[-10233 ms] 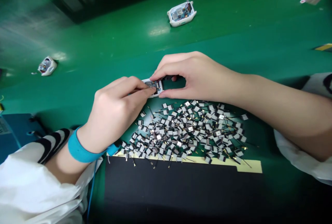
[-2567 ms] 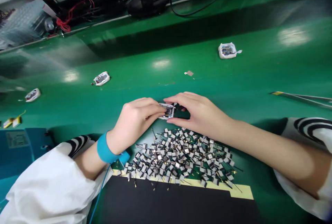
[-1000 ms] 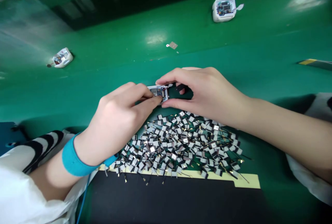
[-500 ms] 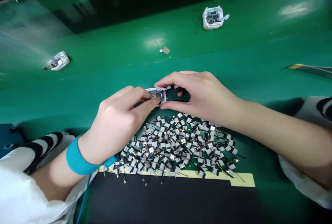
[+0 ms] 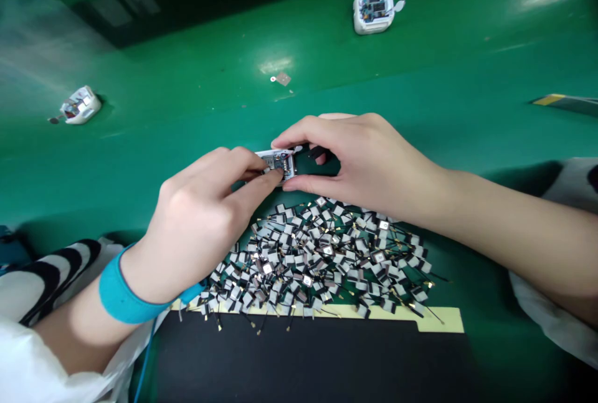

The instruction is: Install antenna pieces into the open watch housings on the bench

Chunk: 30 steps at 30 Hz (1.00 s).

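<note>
The left hand (image 5: 196, 222) and the right hand (image 5: 369, 160) were close together over the glossy green counter (image 5: 187, 98), both curled into a pinch on a small white rectangular plastic housing (image 5: 275, 164) that lay between them, holding a small exposed circuit board (image 5: 279, 162). The left thumb and fingers (image 5: 252, 159) came in from the left and pressed at the board, while the right fingers (image 5: 299, 134) arched over the housing's far end and the right thumb (image 5: 294, 184) braced its near edge. A dark strip (image 5: 317, 152) showed inside the curve of the right hand, too shadowed to name. Just below the housing spread a dense heap of small flat black-and-white antenna patches (image 5: 322, 253) with thin black wires and gold tips, their lower edge reaching a pale yellow tape strip (image 5: 374, 316) along a black mat (image 5: 303, 353). Two more white plastic housings (image 5: 372, 9) (image 5: 77, 105) sat well apart on the counter, and a small tan patch (image 5: 282, 79) lay between them. A bright blue wrist strap (image 5: 126, 294) circled the left wrist, with a thin blue cord (image 5: 144, 359) running down from it past a white sleeve with black stripes (image 5: 51, 278)
</note>
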Each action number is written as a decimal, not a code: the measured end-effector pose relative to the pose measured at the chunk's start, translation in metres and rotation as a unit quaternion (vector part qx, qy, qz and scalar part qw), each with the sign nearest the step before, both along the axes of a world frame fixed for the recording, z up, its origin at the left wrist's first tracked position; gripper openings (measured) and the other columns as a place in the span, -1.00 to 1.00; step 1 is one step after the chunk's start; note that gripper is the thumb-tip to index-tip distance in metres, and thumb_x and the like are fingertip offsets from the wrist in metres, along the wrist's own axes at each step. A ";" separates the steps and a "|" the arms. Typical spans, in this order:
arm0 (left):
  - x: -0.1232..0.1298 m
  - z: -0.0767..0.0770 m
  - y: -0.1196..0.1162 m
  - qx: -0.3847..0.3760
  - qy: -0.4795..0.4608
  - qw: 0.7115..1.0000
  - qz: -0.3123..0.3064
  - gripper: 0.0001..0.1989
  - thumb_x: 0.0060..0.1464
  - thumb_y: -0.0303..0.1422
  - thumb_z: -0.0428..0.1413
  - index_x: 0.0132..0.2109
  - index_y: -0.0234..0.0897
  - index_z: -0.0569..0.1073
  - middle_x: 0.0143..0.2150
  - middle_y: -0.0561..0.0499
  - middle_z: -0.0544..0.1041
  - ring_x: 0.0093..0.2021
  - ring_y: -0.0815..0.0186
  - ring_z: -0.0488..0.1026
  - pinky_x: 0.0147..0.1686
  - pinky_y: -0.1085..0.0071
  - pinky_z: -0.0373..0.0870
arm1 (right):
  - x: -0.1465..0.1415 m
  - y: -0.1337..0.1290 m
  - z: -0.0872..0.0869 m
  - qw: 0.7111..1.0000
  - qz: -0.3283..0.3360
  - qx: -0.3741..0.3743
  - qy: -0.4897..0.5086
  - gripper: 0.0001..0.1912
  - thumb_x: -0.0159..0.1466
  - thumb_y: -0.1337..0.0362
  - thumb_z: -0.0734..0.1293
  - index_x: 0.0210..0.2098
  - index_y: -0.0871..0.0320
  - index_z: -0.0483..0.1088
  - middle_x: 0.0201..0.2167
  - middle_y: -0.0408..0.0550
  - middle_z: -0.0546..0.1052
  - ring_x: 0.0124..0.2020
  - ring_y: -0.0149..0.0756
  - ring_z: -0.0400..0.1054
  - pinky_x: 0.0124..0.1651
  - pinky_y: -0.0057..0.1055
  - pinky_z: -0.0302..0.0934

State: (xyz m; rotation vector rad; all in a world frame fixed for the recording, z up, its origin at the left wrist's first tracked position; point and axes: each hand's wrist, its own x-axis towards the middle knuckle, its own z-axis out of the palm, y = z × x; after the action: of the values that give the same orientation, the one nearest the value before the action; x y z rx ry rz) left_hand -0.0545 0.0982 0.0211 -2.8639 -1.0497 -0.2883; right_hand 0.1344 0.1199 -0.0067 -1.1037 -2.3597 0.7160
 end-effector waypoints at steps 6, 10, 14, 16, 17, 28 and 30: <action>0.001 0.001 -0.002 0.007 0.019 1.000 0.013 -0.84 0.10 -0.41 -0.05 -0.17 -0.19 0.36 -0.27 0.00 0.43 -0.31 0.29 0.39 -0.42 0.38 0.33 | 0.000 0.000 -0.001 1.000 0.000 0.009 0.003 -0.70 0.11 0.19 0.30 -0.16 0.09 0.27 -0.26 -0.21 0.43 -0.26 -0.35 0.31 -0.24 -0.41 0.19; 0.001 0.000 -0.001 0.009 0.018 1.000 0.006 -0.84 0.10 -0.42 -0.04 -0.16 -0.21 0.36 -0.27 -0.01 0.43 -0.31 0.28 0.38 -0.42 0.38 0.32 | -0.001 0.000 -0.001 1.000 0.003 0.006 -0.003 -0.69 0.12 0.18 0.29 -0.15 0.11 0.27 -0.26 -0.17 0.42 -0.24 -0.31 0.31 -0.23 -0.39 0.20; 0.002 -0.001 -0.001 0.025 0.004 1.000 -0.009 -0.86 0.07 -0.44 -0.02 -0.21 -0.27 0.39 -0.31 -0.02 0.43 -0.35 0.29 0.38 -0.46 0.40 0.30 | 0.002 0.000 0.001 1.000 0.007 0.016 0.023 -0.76 0.25 0.25 0.12 -0.12 0.15 0.25 -0.17 -0.11 0.37 -0.11 -0.30 0.25 -0.08 -0.32 0.18; 0.003 -0.001 -0.002 0.024 0.011 1.000 -0.004 -0.85 0.09 -0.43 -0.03 -0.20 -0.26 0.39 -0.32 -0.01 0.43 -0.34 0.29 0.39 -0.45 0.40 0.30 | 0.007 -0.001 0.003 0.999 0.004 0.025 0.039 -0.72 0.28 0.32 0.03 -0.12 0.17 0.27 -0.13 -0.07 0.34 -0.08 -0.32 0.22 -0.03 -0.33 0.15; 0.003 -0.001 -0.002 0.025 0.013 1.000 -0.002 -0.85 0.09 -0.43 -0.03 -0.20 -0.26 0.39 -0.32 -0.01 0.43 -0.34 0.29 0.39 -0.44 0.41 0.30 | 0.009 -0.002 0.005 0.999 -0.003 0.035 0.040 -0.71 0.29 0.33 0.02 -0.13 0.18 0.29 -0.13 -0.06 0.32 -0.08 -0.33 0.21 -0.03 -0.35 0.15; 0.002 -0.004 -0.002 0.056 0.024 0.998 -0.012 -0.84 0.10 -0.46 -0.08 -0.24 -0.27 0.39 -0.32 -0.01 0.44 -0.37 0.29 0.37 -0.47 0.40 0.29 | 0.006 -0.017 0.020 0.980 -0.086 0.110 0.139 -0.83 0.14 0.27 0.28 -0.33 0.23 0.43 -0.43 -0.13 0.49 -0.42 -0.55 0.31 -0.33 -0.65 0.25; 0.002 -0.005 -0.001 0.069 0.036 0.997 -0.015 -0.83 0.10 -0.48 -0.09 -0.26 -0.28 0.40 -0.33 -0.02 0.44 -0.39 0.30 0.36 -0.49 0.40 0.29 | 0.003 -0.017 0.016 0.978 -0.086 0.119 0.150 -0.84 0.12 0.27 0.30 -0.35 0.24 0.42 -0.45 -0.14 0.50 -0.43 -0.55 0.33 -0.37 -0.67 0.26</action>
State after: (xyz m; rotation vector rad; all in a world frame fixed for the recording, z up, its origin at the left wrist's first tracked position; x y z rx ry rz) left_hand -0.0526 0.0968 0.0158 -2.7469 -0.9349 -0.2474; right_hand 0.1370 0.1032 0.0096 -1.0011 -2.0064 0.4846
